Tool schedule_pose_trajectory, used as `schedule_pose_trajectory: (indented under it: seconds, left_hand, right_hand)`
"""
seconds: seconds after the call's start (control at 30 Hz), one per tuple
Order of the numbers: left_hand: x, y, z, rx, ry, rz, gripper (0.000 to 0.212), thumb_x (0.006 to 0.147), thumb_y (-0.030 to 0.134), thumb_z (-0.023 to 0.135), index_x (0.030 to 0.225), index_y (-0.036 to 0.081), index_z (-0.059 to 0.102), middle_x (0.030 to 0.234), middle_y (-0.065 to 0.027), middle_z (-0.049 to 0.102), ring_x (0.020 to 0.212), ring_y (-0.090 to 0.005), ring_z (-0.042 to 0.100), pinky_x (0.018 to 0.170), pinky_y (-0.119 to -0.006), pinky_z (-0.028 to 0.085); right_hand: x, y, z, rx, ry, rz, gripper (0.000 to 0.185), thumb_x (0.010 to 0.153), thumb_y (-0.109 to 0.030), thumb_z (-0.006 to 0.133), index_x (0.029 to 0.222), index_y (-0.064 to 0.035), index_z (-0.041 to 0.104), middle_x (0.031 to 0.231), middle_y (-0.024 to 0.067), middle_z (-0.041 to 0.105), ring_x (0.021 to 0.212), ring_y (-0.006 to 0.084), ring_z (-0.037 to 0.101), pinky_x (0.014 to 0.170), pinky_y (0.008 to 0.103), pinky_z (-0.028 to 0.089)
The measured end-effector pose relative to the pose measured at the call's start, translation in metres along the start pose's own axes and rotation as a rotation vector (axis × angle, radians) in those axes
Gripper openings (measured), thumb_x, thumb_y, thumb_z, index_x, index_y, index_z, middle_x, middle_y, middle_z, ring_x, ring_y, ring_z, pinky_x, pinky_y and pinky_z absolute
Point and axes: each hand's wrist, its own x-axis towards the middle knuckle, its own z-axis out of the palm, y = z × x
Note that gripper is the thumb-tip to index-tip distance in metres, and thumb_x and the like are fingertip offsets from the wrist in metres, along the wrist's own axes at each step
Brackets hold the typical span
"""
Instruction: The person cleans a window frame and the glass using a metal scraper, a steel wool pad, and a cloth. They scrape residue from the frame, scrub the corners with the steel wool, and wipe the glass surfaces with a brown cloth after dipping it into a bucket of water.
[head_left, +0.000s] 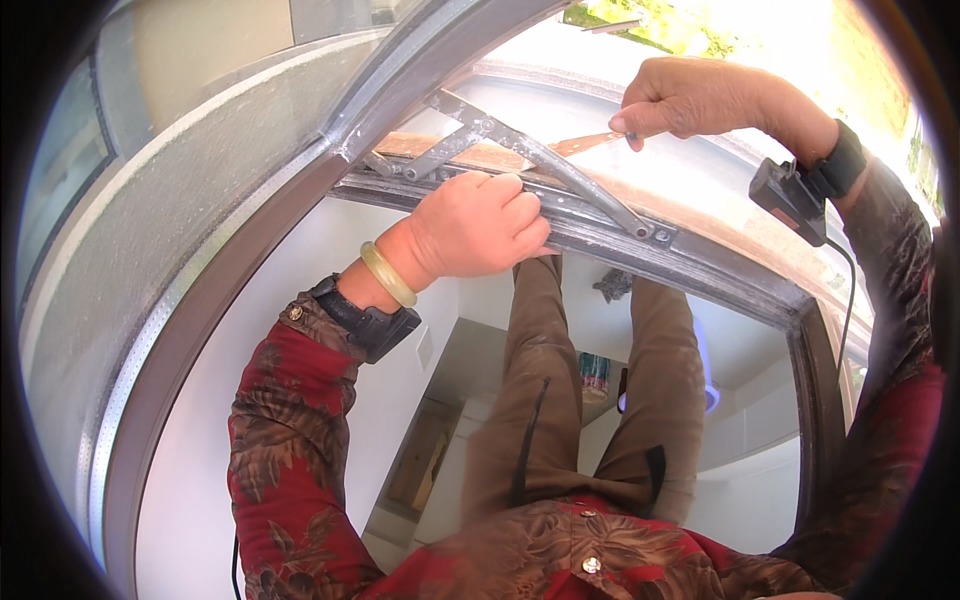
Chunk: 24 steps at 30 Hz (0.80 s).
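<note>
My left hand (484, 225) is curled over the metal rail of a window frame (720, 281), just below a scissor-type window stay (559, 165); its palm side is hidden. Beyond the rail, my right hand (656, 109) pinches the end of a narrow, flat, copper-coloured tool (581, 144) between thumb and fingers. This tool slants down to the left behind the long arm of the stay, its far end near the brownish sill strip (487, 156). The stay is spread open, with pale specks on its metal arms.
A curved-looking brown frame post (225, 300) stands on the left, beside a grey ledge (172, 150). Below the rail, the pane (405, 330) shows legs in brown trousers and a room. Black devices are strapped to both wrists; a cable hangs from the right one (791, 199).
</note>
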Motion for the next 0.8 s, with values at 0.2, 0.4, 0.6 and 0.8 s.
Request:
schedule_pose_trajectory:
  seconds: [0.2, 0.4, 0.6, 0.8]
  left_hand:
    - [0.014, 0.000, 0.008, 0.010, 0.025, 0.038, 0.027, 0.071, 0.032, 0.065, 0.065, 0.014, 0.046, 0.064, 0.0012, 0.039, 0.063, -0.0143, 0.047, 0.050, -0.026, 0.039]
    - [0.001, 0.002, 0.002, 0.022, 0.019, -0.016, 0.027, 0.064, 0.030, 0.069, 0.065, 0.014, 0.047, 0.066, 0.0002, 0.040, 0.061, -0.0151, 0.048, 0.051, -0.026, 0.041]
    - [0.014, 0.003, 0.010, 0.044, 0.025, 0.029, 0.027, 0.070, 0.033, 0.066, 0.066, 0.014, 0.046, 0.066, 0.0015, 0.040, 0.063, -0.0139, 0.047, 0.049, -0.025, 0.039]
    - [0.003, 0.002, 0.005, 0.076, 0.021, 0.002, 0.026, 0.071, 0.033, 0.066, 0.066, 0.015, 0.047, 0.066, 0.0015, 0.040, 0.064, -0.0138, 0.047, 0.049, -0.025, 0.039]
  right_hand:
    - [0.049, -0.026, 0.012, 0.002, 0.117, -0.033, 0.049, 0.089, -0.047, 0.046, 0.079, -0.0038, 0.066, 0.055, 0.0038, 0.046, 0.049, 0.0170, 0.042, 0.047, 0.0340, 0.035]
    - [0.026, -0.015, -0.005, -0.074, 0.008, 0.012, 0.047, 0.088, -0.044, 0.051, 0.070, -0.0022, 0.064, 0.047, 0.0013, 0.041, 0.044, 0.0139, 0.039, 0.045, 0.0313, 0.032]
    - [0.076, -0.044, 0.003, 0.006, 0.061, 0.010, 0.039, 0.085, -0.038, 0.047, 0.071, -0.0044, 0.060, 0.050, -0.0002, 0.034, 0.044, 0.0131, 0.034, 0.043, 0.0309, 0.026]
    - [0.042, -0.034, -0.014, -0.004, -0.086, 0.044, 0.044, 0.087, -0.043, 0.049, 0.072, -0.0041, 0.063, 0.044, -0.0033, 0.029, 0.037, 0.0095, 0.026, 0.037, 0.0302, 0.021]
